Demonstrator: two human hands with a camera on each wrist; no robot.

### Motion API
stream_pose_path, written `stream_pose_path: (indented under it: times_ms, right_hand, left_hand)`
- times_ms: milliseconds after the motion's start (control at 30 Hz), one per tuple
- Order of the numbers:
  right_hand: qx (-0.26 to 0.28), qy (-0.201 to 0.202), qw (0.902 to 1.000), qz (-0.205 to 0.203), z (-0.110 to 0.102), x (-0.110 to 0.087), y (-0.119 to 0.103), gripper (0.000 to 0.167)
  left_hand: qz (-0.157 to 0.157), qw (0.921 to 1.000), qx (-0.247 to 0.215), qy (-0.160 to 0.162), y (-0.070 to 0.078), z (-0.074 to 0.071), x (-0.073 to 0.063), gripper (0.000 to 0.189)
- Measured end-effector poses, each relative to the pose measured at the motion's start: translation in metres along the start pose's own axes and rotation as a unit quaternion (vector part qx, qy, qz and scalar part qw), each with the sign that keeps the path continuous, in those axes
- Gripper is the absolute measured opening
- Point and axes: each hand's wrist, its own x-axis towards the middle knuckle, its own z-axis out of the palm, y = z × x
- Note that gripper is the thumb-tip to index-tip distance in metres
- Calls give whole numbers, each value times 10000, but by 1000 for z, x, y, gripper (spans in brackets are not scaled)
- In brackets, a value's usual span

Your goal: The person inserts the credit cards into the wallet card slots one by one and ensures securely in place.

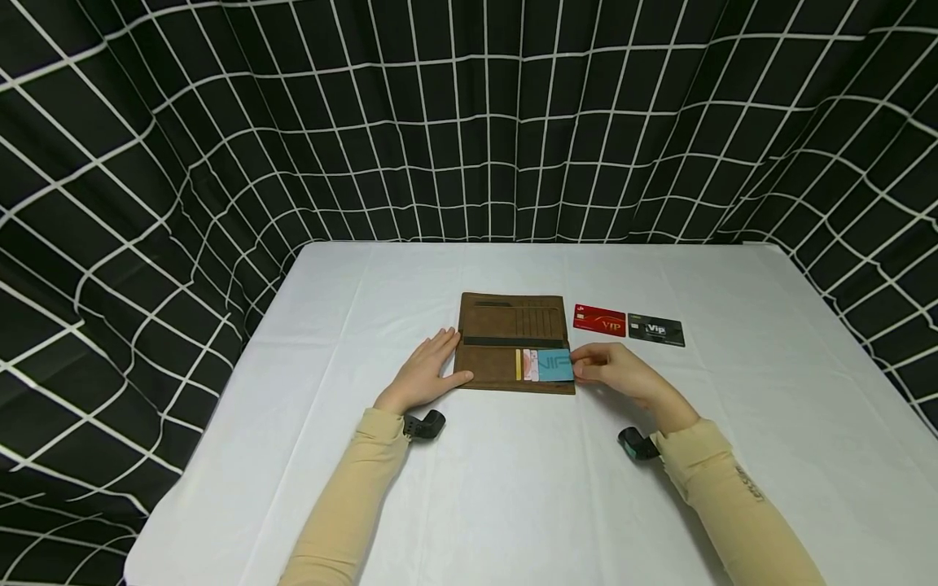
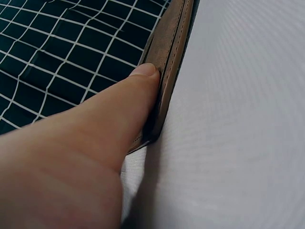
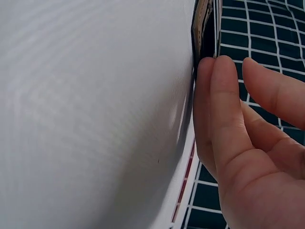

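Head view: A brown wallet [image 1: 484, 366] lay unfolded on a white-covered worktop [image 1: 498, 488], roughly in the middle. The person's left hand [image 1: 425, 371] rested flat at the wallet's left edge, fingers stretched out and thumb spread over the lower panel. The right hand [image 1: 617, 371] was at the opposite edge, its fingertips touching the outer side of a blue card [image 1: 554, 366] on that lower panel. Left of the blue card showed a pink card [image 1: 531, 366] and a yellow strip [image 1: 518, 365]. Just beyond the wallet's right side, a red card [image 1: 599, 320] and a black card [image 1: 655, 329] lay next to each other. A black curtain [image 1: 484, 122] with a white grid hung behind.

Left wrist view: The thumb [image 2: 145, 78] pressed on the wallet's stitched border; the other fingers could not be seen.

Right wrist view: Two nearly straight fingertips [image 3: 225, 69] met the edge of the wallet and a card, while another digit stood apart from them, leaving a narrow gap.
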Motion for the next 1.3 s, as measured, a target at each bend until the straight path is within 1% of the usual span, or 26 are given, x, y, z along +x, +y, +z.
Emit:
stream_pose_path:
  times_ms: [400,533,833,1033,1200,1300]
  right_hand:
    - [65,-88,9999,17,3,5,-2,40]
    - [226,-150,9996,12,5,5,-3,40]
    - [796,-316,9963,16,6,5,-2,43]
    - [965,-414,9945,3,6,6,0,43]
    - [1101,-557,9923,-106,6,7,1,44]
    - [1081,-594,9923,-146,6,7,1,44]
  left_hand:
    - [10,10000,-41,29,0,0,0,82]
    - [5,10000,-17,33,0,1,0,82]
    - [-37,10000,47,14,0,1,0,83]
    - [-39,10000,-10,33,1,0,-1,83]
    - [-30,10000,-12,7,0,0,0,83]
    - [-48,10000,-24,-6,0,0,0,83]
